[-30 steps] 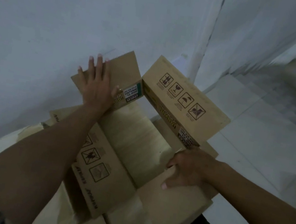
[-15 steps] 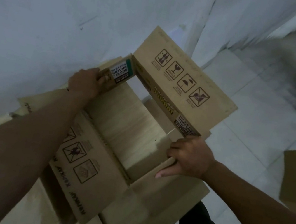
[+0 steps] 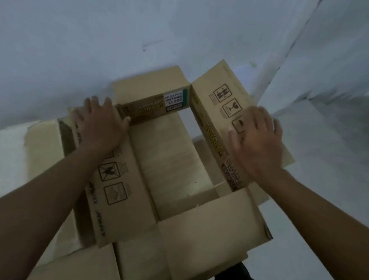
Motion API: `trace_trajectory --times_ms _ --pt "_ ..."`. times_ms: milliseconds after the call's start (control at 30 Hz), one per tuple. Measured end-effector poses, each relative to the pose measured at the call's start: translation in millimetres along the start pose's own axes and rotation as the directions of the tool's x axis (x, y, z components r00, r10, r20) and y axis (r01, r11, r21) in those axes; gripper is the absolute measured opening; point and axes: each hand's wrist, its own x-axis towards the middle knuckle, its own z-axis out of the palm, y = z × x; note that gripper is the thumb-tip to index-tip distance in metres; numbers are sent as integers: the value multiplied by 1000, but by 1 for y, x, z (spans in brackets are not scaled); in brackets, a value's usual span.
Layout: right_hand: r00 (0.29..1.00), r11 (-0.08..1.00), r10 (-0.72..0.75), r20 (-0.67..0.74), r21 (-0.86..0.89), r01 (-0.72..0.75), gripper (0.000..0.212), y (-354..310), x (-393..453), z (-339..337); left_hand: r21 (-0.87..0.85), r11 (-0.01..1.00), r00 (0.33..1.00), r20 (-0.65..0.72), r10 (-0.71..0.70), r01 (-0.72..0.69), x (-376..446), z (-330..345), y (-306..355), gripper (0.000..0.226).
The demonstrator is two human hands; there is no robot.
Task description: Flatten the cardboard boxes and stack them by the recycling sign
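Fingers straight | left hand, right hand flat on box flaps

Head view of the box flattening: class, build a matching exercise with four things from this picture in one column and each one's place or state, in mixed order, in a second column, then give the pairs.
Column 1:
1. left hand
2. right hand
3. white price label
4. cardboard box

Column 2:
A. open, flaps spread outward
B. flat on the flap with handling symbols
C. on the far wall's inner face
D. pressing the box's left far corner

Pairs: 1-D, 2-B, 3-C, 4-A
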Motion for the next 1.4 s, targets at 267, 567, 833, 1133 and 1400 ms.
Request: trace_trajectory --times_ms 267,567,833,1133,1400 --pt "906 929 290 308 137 -344 53 13 36 -9 -411 841 918 -26 -397 352 -60 -24 4 94" --pt "634 413 160 757 532 -739 33 28 70 -43 -680 544 855 260 -449 492 -81 -76 32 43" --pt "656 280 20 754 626 -728 31 -3 84 -68 -809 468 933 280 -226 356 -115 -92 87 40" --pt "616 231 -47 786 608 -759 56 -60 60 -76 -858 501 987 154 32 118 -160 -84 148 26" --pt "612 297 85 786 566 -769 36 -58 44 -58 -873 444 946 292 144 202 -172 -73 161 52"
